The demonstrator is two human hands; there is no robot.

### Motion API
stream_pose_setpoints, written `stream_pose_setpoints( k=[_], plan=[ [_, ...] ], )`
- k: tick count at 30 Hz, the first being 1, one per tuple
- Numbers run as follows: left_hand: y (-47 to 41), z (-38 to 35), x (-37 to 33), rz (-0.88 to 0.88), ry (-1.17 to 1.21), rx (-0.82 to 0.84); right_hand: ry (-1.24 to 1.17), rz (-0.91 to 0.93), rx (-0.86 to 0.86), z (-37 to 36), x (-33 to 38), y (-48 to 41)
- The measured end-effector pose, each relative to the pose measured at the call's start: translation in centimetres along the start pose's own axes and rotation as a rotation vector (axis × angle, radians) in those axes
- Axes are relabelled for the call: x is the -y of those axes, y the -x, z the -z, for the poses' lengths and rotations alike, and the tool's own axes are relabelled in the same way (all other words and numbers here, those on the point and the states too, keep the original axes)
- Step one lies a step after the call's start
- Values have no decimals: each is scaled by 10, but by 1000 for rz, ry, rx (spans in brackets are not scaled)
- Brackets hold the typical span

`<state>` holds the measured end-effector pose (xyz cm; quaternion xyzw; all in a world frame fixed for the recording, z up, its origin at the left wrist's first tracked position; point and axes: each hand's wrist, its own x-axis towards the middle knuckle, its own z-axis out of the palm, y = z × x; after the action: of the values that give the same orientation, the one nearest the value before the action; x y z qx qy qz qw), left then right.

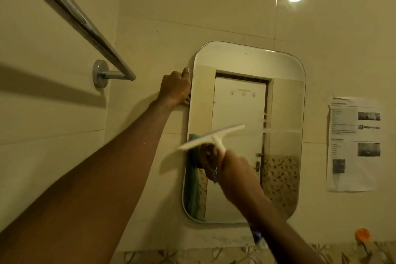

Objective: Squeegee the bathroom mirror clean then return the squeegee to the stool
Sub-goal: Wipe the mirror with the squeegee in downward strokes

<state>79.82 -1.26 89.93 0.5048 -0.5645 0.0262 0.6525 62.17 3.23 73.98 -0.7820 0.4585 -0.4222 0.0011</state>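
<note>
No text can be read anywhere in the view. The one thing that carries print is a paper sheet (354, 144) stuck to the tiled wall (192, 2) just right of the mirror (282, 100): it shows blocks of dark lines beside several small dark photos (a heading line sits at its top), but every word is too blurred to make out.

White squeegee (211, 137) blurs against the mirror's lower left, blade tilted, high end toward two o'clock; rounded rectangular mirror (282, 135) hangs upright on the tiles.
</note>
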Motion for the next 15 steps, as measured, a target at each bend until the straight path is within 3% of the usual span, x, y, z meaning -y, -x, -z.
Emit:
stream_pose_setpoints(
  k=[4, 10, 15],
  plan=[
    [6, 1, -4, 10, 6, 14, -46, -96, 64, 25, -7, 3],
    [21, -4, 13, -47, -145, -15, -128, -40, -272, 112, -15, -92],
    [24, -9, 19, -100, -213, -72, -101, -128, -190, 57, -41, -53]
  ],
)
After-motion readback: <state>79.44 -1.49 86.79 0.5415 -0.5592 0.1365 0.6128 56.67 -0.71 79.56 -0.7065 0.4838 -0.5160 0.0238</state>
